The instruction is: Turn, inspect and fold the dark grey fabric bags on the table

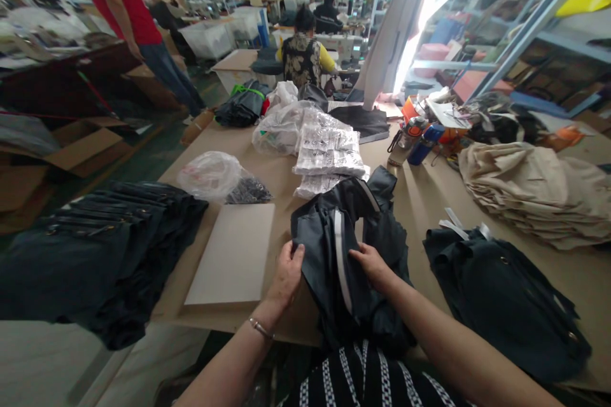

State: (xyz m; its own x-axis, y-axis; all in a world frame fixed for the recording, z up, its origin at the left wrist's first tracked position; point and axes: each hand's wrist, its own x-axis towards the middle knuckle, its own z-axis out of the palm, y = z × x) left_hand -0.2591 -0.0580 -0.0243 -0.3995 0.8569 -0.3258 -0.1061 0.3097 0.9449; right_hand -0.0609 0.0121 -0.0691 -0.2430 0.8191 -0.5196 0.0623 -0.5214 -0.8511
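A dark garment (351, 254) with a pale strip running down its middle lies bunched on the table (420, 197), right at the near edge in front of the person. The left hand (287, 273) grips its left border, thumb on top and fingers curled under the cloth. The right hand (372, 265) rests just right of the pale strip, fingers together and pressed down on the fabric, pinching a fold.

To handle the cloth well here, it seems best to keep the left edge taut while the right hand smooths outward from the strip, so the layers lie flat instead of bunching toward the body.

Part of the garment hangs over the table's near edge, so it could slide off if let go. Just left of it lies a flat grey board (236, 254), touching nothing; this is the nearest free surface. Farther left a stack of dark cloth (105, 248) droops over the table's corner. To the right another dark piece (501, 292) lies near, with a pile of beige fabric (529, 194) behind it. Beyond the garment sit packets in clear wrap (329, 152) and a plastic bag (214, 175), leaving a narrow bare lane between.
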